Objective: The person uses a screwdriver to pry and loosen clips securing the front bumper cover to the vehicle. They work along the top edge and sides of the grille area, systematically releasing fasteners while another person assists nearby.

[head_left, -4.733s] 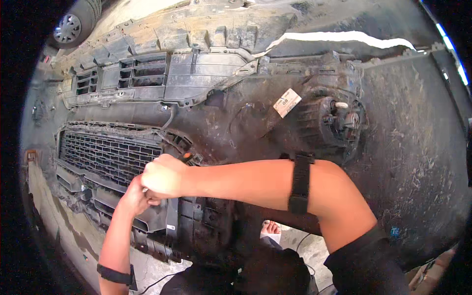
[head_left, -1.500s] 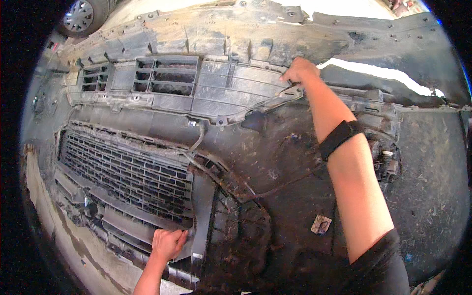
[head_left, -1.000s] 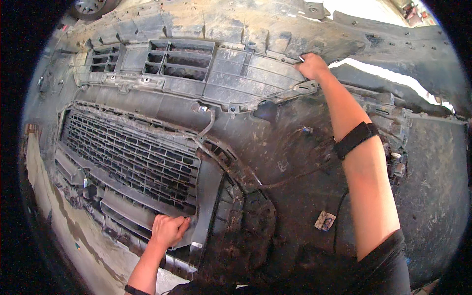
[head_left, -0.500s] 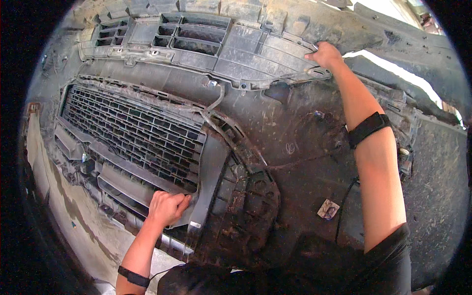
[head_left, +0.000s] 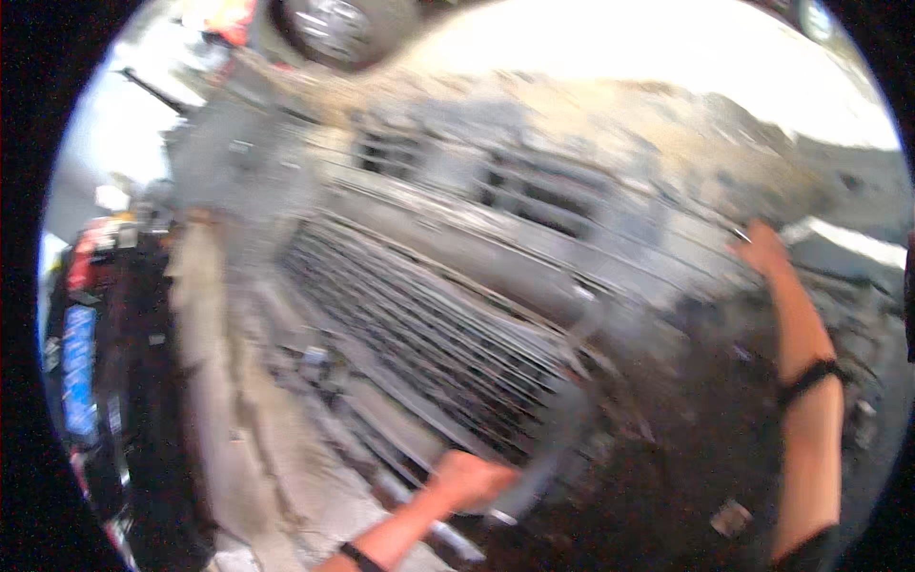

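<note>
A large dirty black car bumper lies with its inner side facing me, its meshed grille [head_left: 419, 334] in the middle. My left hand [head_left: 467, 480] is closed around the lower edge of the grille surround. Up at the far right, my right hand [head_left: 762, 250] is closed at the end of a grey plastic panel [head_left: 658, 248] with slatted openings. A small shiny metal piece sticks out by its fingers; motion blur hides what it is. Both forearms wear black straps.
A pale concrete ledge [head_left: 214, 381] runs along the left. Beyond it stand dark items with red and blue parts [head_left: 81, 372]. A vehicle wheel [head_left: 329, 29] shows at the far top. A small paper-like scrap [head_left: 731, 518] lies on the dark surface near my right forearm.
My view has swung left, so the bumper and both hands appear further right and lower, with blur. The left ledge side and the wheel have come into view. Both hands keep their places.
</note>
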`<state>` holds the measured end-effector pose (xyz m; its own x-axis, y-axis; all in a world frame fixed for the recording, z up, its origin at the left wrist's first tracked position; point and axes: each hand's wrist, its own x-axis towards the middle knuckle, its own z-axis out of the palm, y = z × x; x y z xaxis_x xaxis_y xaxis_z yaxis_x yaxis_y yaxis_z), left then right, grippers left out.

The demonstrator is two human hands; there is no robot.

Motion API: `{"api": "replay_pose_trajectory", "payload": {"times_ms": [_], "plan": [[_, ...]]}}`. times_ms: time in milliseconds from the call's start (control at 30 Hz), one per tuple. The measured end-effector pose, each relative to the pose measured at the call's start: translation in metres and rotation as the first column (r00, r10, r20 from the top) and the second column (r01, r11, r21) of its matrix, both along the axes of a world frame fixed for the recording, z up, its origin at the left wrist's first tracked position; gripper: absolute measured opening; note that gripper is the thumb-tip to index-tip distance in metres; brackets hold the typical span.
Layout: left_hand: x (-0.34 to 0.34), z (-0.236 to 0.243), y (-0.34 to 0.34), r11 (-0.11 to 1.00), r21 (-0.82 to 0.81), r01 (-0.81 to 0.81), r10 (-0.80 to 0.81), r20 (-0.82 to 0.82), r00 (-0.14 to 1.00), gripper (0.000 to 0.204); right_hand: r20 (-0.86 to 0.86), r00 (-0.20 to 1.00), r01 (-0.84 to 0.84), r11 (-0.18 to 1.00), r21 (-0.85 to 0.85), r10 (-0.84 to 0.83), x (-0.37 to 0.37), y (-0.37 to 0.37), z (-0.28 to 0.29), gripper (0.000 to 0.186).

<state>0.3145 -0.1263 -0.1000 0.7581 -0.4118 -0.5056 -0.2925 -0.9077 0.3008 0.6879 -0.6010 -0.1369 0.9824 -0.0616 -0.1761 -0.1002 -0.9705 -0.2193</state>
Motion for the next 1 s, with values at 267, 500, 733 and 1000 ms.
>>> {"api": "replay_pose_trajectory", "payload": {"times_ms": [267, 500, 733, 1000], "plan": [[0.002, 0.004, -0.005, 0.995, -0.094, 0.022, -0.015, 0.074, 0.997, 0.031, 0.034, 0.994, 0.107, 0.994, -0.001, -0.107, -0.004, 0.003, -0.004, 0.066], [0.003, 0.008, -0.007, 0.999, -0.045, 0.001, -0.001, -0.01, 1.0, 0.035, 0.042, 0.993, 0.115, 0.993, -0.004, -0.115, -0.008, 0.003, -0.002, 0.067], [0.0, 0.002, -0.005, 0.99, -0.144, 0.011, 0.003, 0.093, 0.996, 0.033, 0.026, 0.992, 0.12, 0.992, 0.032, -0.121, -0.006, 0.003, 0.001, 0.066], [-0.002, -0.004, -0.002, 0.99, -0.136, 0.04, -0.024, 0.118, 0.993, 0.036, 0.086, 0.986, 0.148, 0.989, -0.013, -0.146, -0.007, 0.003, -0.005, 0.069]]}}
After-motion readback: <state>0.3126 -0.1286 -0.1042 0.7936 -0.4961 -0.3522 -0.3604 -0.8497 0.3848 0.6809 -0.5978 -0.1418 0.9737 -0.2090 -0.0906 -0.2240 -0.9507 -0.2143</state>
